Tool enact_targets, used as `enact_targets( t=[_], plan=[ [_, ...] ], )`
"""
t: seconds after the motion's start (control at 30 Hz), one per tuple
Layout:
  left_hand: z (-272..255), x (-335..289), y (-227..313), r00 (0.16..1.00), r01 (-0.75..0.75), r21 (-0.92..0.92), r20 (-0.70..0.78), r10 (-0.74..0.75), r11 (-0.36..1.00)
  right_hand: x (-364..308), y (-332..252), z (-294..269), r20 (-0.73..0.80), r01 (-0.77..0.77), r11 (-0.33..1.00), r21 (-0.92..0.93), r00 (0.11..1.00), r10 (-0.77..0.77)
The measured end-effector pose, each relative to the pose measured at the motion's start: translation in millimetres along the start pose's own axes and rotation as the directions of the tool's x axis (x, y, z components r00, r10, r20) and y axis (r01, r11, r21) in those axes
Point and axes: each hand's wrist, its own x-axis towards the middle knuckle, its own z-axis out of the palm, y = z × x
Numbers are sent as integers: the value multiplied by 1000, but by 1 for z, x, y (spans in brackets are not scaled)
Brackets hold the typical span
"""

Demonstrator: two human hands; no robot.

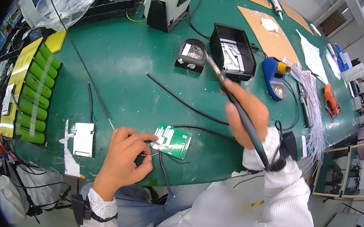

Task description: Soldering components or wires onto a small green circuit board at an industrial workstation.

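Observation:
My right hand (248,115) is closed round the dark handle of a soldering iron (242,113), raised over the middle of the bench. The iron's metal tip points up and left, near a black tip cleaner (192,55) filled with metal shavings; whether they touch I cannot tell. Low in the middle lies a small green circuit board (173,142) with white markings and dark wires leading off it. My left hand (125,156) rests beside the board, its fingers apart and a fingertip on the board's left edge. A thin wire end lies near the left hand's fingers.
Left stands a green battery pack (35,94), near a white flat module (83,139). A black bin (233,56) of white pieces and a blue iron stand (274,77) lie beyond. White wires (312,103) bundle right. A dark cable (179,99) crosses the green bench.

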Motion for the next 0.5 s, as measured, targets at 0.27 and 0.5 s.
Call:
enact_targets(
  t=[0.27,0.5],
  plan=[
    [0,-3,-5,1000,18,-49,-2,-18,999,3,-11,23,-1,-224,964,141,974,226],
    [-2,-2,-10,999,33,-106,32,-30,994,-61,-53,26,282,-419,473,775,899,334]
  ],
)
